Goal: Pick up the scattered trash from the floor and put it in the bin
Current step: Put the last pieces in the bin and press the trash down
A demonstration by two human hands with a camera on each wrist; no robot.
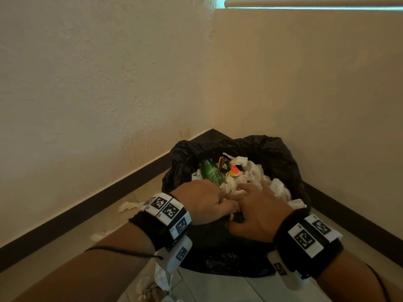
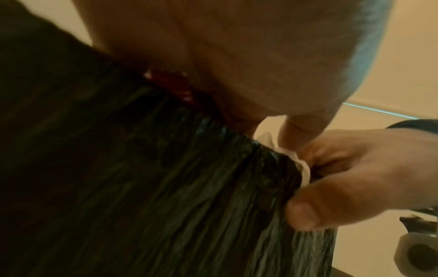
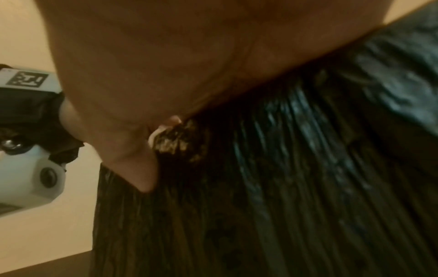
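Observation:
A bin lined with a black bag (image 1: pixel 283 153) stands in the room's corner. It is heaped with white tissues (image 1: pixel 253 173), a green bottle (image 1: pixel 211 172) and a coloured wrapper (image 1: pixel 226 167). Both hands meet at its near rim. My left hand (image 1: pixel 205 201) curls over the rim, its thumb (image 2: pixel 298 127) against a white tissue (image 2: pixel 267 139). My right hand (image 1: pixel 257 205) lies over the tissues with the index finger stretched out; in the left wrist view its thumb (image 2: pixel 312 211) and fingers pinch the bag's gathered rim (image 2: pixel 272 159). The right wrist view shows mostly palm and black bag (image 3: pixel 308 168).
Crumpled white tissues lie on the tiled floor left of the bin (image 1: pixel 128 205), (image 1: pixel 100 236) and below my left wrist (image 1: pixel 161 277). Dark skirting (image 1: pixel 87 205) runs along both walls. The bin sits tight against the corner.

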